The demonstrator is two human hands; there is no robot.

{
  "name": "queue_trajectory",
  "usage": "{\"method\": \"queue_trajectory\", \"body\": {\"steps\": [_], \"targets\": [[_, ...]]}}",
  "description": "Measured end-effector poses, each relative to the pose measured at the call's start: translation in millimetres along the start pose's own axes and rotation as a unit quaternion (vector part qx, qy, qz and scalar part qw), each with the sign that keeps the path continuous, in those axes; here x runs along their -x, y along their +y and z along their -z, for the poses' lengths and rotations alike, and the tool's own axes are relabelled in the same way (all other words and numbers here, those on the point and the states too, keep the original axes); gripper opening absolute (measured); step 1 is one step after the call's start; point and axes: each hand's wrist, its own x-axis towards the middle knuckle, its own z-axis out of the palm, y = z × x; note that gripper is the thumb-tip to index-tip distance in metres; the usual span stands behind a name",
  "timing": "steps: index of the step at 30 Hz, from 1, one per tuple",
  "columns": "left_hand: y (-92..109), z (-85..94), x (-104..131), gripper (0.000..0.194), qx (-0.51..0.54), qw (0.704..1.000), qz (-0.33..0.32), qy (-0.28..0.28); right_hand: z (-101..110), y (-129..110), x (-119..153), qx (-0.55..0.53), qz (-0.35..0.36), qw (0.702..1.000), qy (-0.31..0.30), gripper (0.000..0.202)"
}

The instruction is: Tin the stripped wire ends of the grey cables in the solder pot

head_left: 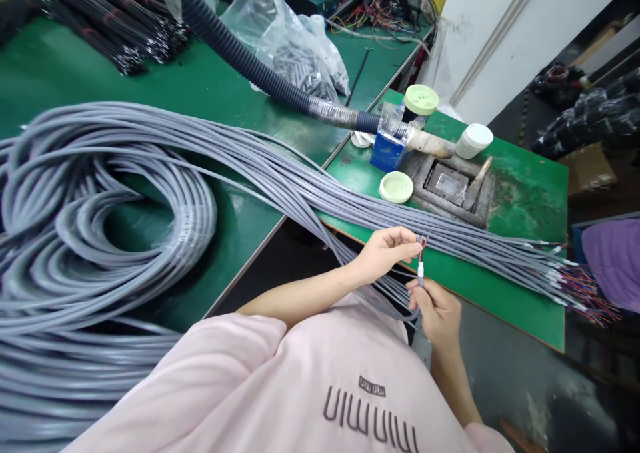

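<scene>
Between my two hands stands the end of a grey cable (421, 281), upright, with a white sleeve (421, 268) and thin coloured wires (423, 248) fanning out above it. My left hand (387, 252) pinches the wires near their tips. Lower down, my right hand (437, 312) is closed around the grey jacket just under the white sleeve. Just beyond my hands, a long bundle of grey cables (350, 203) runs across the bench, its stripped wire ends (585, 293) hanging over the right edge.
Coiled grey cable (195, 240) fills the left bench. Behind the bundle sit a solder pot (447, 181) with a scraper, a pale green lid (396, 187), a white cup (474, 140) and a lidded jar (421, 100). A corrugated hose (240, 46) reaches a blue box (389, 148).
</scene>
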Motion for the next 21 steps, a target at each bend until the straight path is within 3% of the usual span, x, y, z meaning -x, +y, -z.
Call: {"method": "queue_trajectory", "body": {"steps": [4, 9, 15, 21], "targets": [[-0.1, 0.6, 0.1, 0.033, 0.009, 1.0, 0.001, 0.01, -0.8, 2.5, -5.9, -0.036, -0.029, 0.999, 0.009, 0.015], [-2.1, 0.7, 3.3, 0.034, 0.009, 1.0, 0.0, 0.01, -7.2, -9.0, -28.6, -0.11, -0.045, 0.992, 0.049, 0.043], [-0.9, -2.0, 4.0, 0.034, 0.014, 0.999, -0.025, 0.021, -7.2, -27.7, -51.7, -0.043, -0.006, 0.993, 0.109, 0.025], [-5.2, -14.9, -6.2, 0.033, -0.035, 0.995, -0.077, 0.047, 11.4, -28.5, -66.4, 0.001, 0.027, 0.989, 0.148, 0.018]]}}
